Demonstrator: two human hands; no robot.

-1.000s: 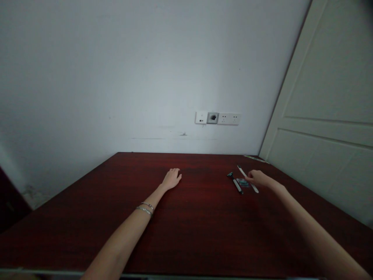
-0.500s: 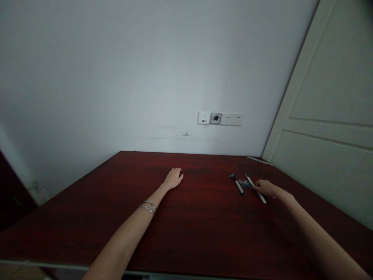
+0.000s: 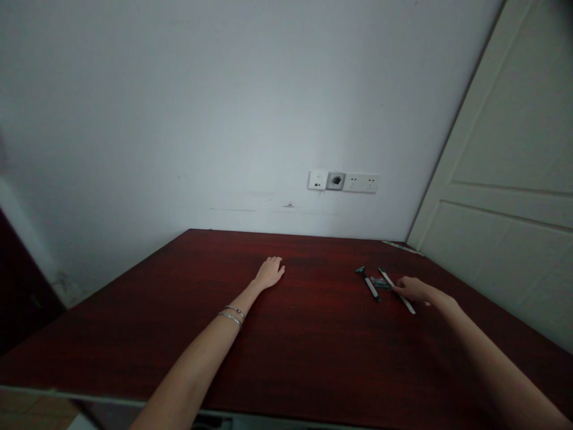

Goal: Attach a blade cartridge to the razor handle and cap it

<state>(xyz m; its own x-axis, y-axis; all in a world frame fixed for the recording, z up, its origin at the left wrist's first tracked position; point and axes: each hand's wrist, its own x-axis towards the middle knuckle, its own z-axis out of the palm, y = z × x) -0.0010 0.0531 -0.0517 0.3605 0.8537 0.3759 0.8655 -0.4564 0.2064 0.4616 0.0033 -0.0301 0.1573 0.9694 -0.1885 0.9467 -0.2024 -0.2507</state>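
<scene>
My left hand [image 3: 270, 272] lies palm down on the dark red table, fingers stretched out, holding nothing. At the right, my right hand [image 3: 412, 288] has its fingers closed at the middle of a long thin white stick [image 3: 407, 305], which lies slanted with a dark far tip. Its exact kind is too small to make out. Just left of the fingertips is a small clear pack with dark green pieces [image 3: 379, 283]. Beside that pack lies a razor [image 3: 370, 287] with a green head and a grey and black handle, its head pointing away from me.
The table [image 3: 286, 352] meets a white wall with a row of sockets [image 3: 344, 181]. A pale door [image 3: 505, 197] stands along the right side. A thin light strip [image 3: 403, 248] lies at the table's far right corner.
The view has shifted slightly, so everything sits a little further right. Both hands keep nearly the same places; the right fingers are still at the white stick.
</scene>
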